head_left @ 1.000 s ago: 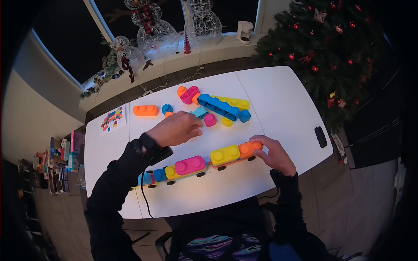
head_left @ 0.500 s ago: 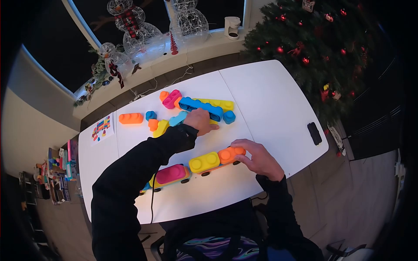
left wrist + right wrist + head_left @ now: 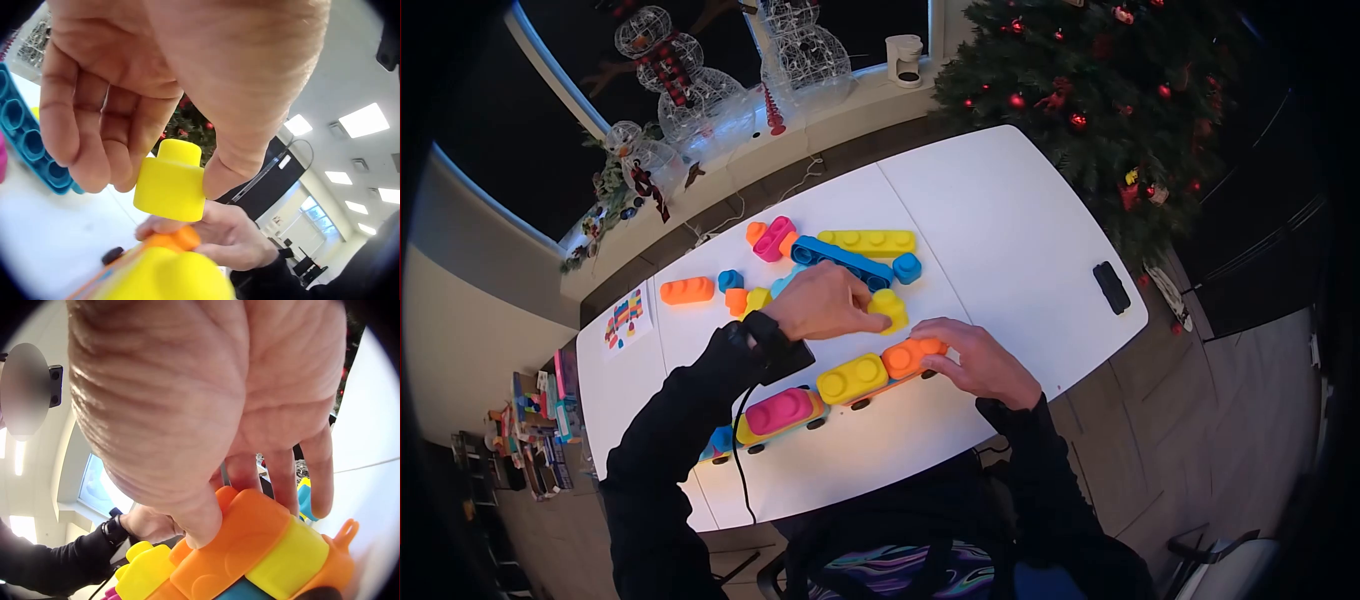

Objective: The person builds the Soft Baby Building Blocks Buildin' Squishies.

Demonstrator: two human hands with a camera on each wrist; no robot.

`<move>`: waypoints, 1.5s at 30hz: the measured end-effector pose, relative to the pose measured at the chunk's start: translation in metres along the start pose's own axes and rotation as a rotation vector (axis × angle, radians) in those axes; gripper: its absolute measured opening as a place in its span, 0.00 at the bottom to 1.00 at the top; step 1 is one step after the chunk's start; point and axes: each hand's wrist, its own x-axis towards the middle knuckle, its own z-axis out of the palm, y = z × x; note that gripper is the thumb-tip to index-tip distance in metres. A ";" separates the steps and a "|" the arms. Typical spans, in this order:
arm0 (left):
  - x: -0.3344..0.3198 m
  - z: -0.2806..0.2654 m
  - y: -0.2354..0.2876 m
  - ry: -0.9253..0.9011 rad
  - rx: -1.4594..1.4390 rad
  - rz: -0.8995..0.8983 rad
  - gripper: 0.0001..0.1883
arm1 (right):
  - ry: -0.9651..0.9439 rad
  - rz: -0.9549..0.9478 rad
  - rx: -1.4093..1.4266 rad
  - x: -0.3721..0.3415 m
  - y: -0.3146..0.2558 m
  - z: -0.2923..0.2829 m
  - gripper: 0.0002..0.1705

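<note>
My left hand [image 3: 820,300] pinches a small yellow block [image 3: 169,190] with a single stud, stud upward, between thumb and fingers. It hangs just behind the toy block train. At the train's right end, my right hand [image 3: 990,368] holds an orange block [image 3: 240,540], thumb on the near side and fingers on the far side. Next to that block sits a yellow two-stud block [image 3: 852,378]. Further left on the train are a pink block [image 3: 780,411] and a blue block [image 3: 721,440], partly behind a black cord.
Behind the left hand lie loose pieces: a long blue block [image 3: 840,262], a long yellow block [image 3: 867,242], a small blue block [image 3: 907,268], a pink piece [image 3: 774,240] and an orange block [image 3: 687,290]. A picture sheet [image 3: 628,318] lies left; a black object [image 3: 1111,288] lies right.
My left hand reached right to the loose pieces, picked up the small yellow block and brought it toward the train. The right hand stays at the orange block while the head view shifts.
</note>
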 end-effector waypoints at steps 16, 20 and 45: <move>-0.050 0.048 0.050 0.129 0.381 0.148 0.30 | -0.088 0.056 0.043 0.004 -0.003 -0.003 0.23; -0.062 0.055 0.051 0.211 0.256 0.230 0.31 | 0.016 -0.027 0.024 0.016 0.015 -0.022 0.27; -0.070 0.110 0.028 0.425 0.012 0.218 0.29 | 0.158 -0.073 -0.470 0.101 0.067 -0.024 0.31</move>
